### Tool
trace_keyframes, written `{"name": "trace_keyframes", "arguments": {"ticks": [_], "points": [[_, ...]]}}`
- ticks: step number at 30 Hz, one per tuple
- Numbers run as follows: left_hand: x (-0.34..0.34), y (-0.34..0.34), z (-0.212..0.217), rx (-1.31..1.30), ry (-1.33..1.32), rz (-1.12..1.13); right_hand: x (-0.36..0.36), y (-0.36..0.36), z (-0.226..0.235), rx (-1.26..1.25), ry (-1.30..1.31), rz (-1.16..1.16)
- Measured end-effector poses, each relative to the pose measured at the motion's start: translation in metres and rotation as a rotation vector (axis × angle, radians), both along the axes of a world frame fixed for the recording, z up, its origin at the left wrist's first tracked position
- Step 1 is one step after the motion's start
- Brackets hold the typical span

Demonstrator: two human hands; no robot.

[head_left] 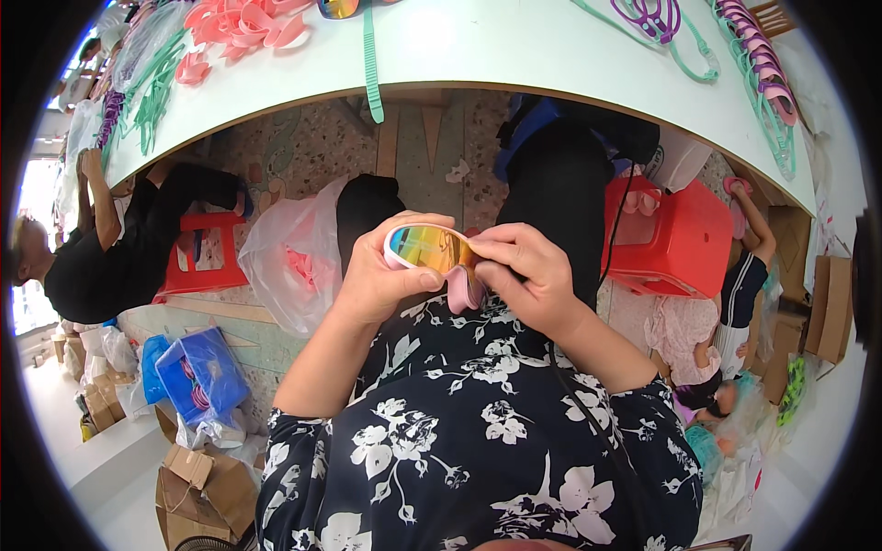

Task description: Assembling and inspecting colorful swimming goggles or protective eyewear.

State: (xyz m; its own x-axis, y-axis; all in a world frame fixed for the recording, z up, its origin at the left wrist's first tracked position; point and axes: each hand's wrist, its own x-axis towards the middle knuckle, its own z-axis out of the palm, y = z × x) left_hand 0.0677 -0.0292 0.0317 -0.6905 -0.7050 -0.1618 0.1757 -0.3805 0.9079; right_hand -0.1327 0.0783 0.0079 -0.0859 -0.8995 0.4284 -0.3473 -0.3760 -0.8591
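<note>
A pair of swim goggles (424, 246) with a yellow-orange mirrored lens and a pale frame is held above my lap. My left hand (375, 280) is wrapped round one end, its thumb along the lower rim and fingers over the top. At the other end, my right hand (537, 283) pinches the goggles between thumb and fingers. A soft pink piece (462, 290) hangs below the lens, between both hands. Whether it is a gasket or part of the frame, I cannot tell.
A white table (496, 50) curves across the front, bearing pink pieces (246, 26), a hanging green strap (371, 73) and goggles with purple frames (654, 16). A clear plastic bag (280, 239) is at left, a red stool (666, 248) at right. Co-workers sit on both sides; a blue crate (202, 367) stands lower left.
</note>
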Motion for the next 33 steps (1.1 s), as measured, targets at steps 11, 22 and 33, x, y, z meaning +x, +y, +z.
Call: {"name": "trace_keyframes", "arguments": {"ticks": [11,22,33], "points": [[0.009,-0.011,-0.001,-0.302,-0.156,-0.044,0.002,-0.004,0.009,-0.065,0.070,-0.005],[-0.005,-0.031,0.049,-1.436,-0.497,-0.292,-0.011,-0.025,0.016,-0.094,0.137,0.148],[-0.001,-0.022,0.017,-1.363,-0.450,-0.192,-0.015,-0.032,-0.008,0.589,-1.032,0.462]]}}
